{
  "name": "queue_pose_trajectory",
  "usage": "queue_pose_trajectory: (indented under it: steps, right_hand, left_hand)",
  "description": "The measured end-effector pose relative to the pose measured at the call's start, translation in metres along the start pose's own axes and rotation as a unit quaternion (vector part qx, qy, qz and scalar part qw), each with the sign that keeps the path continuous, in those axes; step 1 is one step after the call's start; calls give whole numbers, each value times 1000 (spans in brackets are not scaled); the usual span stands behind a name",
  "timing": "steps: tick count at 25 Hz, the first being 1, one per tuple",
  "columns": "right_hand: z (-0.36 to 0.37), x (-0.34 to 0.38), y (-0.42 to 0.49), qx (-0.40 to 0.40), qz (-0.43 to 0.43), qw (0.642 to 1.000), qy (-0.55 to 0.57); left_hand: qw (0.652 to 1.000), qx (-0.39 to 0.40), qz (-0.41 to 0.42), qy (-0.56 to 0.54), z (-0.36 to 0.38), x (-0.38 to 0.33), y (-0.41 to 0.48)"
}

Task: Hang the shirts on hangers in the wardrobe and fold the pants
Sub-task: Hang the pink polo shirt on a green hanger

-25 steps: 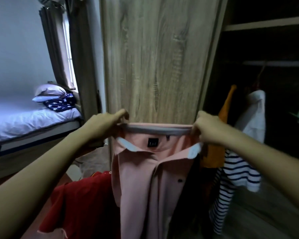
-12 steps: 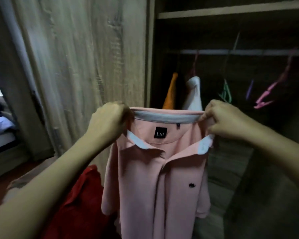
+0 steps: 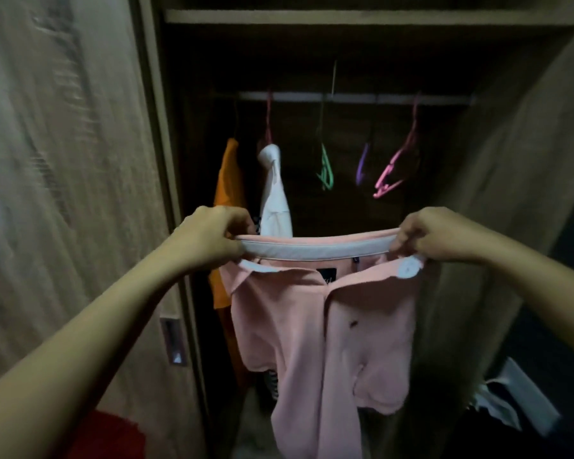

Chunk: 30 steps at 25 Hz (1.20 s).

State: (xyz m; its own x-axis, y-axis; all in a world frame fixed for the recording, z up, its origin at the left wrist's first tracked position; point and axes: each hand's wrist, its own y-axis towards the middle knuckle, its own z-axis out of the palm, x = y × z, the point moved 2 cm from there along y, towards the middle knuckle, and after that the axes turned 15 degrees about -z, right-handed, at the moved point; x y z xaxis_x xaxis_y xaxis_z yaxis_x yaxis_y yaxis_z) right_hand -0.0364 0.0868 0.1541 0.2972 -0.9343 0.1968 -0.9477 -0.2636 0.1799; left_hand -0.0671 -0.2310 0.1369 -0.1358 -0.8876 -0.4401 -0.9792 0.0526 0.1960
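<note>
I hold a pink polo shirt [image 3: 315, 332] with a white-edged collar stretched out in front of the open wardrobe. My left hand [image 3: 212, 235] grips the collar's left end and my right hand [image 3: 434, 233] grips its right end. The shirt's body hangs down below my hands. Behind it a metal rail [image 3: 355, 98] crosses the wardrobe. An orange shirt [image 3: 227, 190] and a white shirt [image 3: 275, 190] hang at the rail's left. Empty green [image 3: 325, 167], purple [image 3: 362, 165] and pink [image 3: 395, 167] hangers hang to the right.
The wooden wardrobe door [image 3: 67, 180] with a recessed handle [image 3: 174, 341] stands at my left. A shelf [image 3: 362, 17] runs above the rail. A red garment [image 3: 110, 435] lies at the bottom left. Dark and white clothing [image 3: 511, 395] sits at the lower right.
The view has swung right from the bed and door to face the open wardrobe. Both hands keep the collar and have carried the pink shirt in front of the rail.
</note>
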Motion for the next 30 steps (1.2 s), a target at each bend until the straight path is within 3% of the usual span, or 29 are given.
queue_pose_trajectory:
  steps: [2,4,9,10,12,14,15,18,21,26,30]
  right_hand:
    - [-12,-11,2,-9,-10,1000,14]
    - [-23,-16,7,-10,-22,999,25]
    - [-37,-26,24,-5,-57,998,34]
    - [-38,-24,27,-5,-64,998,26]
    - [-38,-16,32,-6,-82,997,-6]
    - [-39,-10,38,-2,-106,994,-34]
    - [-40,-8,40,0,-112,993,-44]
    - [-47,-9,44,-8,-115,991,-66]
    - [-57,-13,42,-28,-113,990,-75]
    - [-65,-29,43,-45,-95,992,-67]
    - [-61,-37,44,-58,-80,994,-39]
  left_hand:
    - [992,23,38,-121,-2,-20,6]
    - [975,48,26,-216,2,-32,18]
    - [969,189,10,-157,28,-75,37]
    - [973,165,19,-162,31,-86,42]
    - [981,40,21,-190,33,-108,58]
    - [971,-89,0,-224,39,-129,88]
    - [960,-116,-21,-252,46,-136,109]
    - [931,-74,-121,-337,72,-146,173]
    - [913,-2,-150,-380,92,-150,215]
    - [917,-88,-157,-356,83,-173,232]
    - [912,-32,-186,-364,89,-187,239]
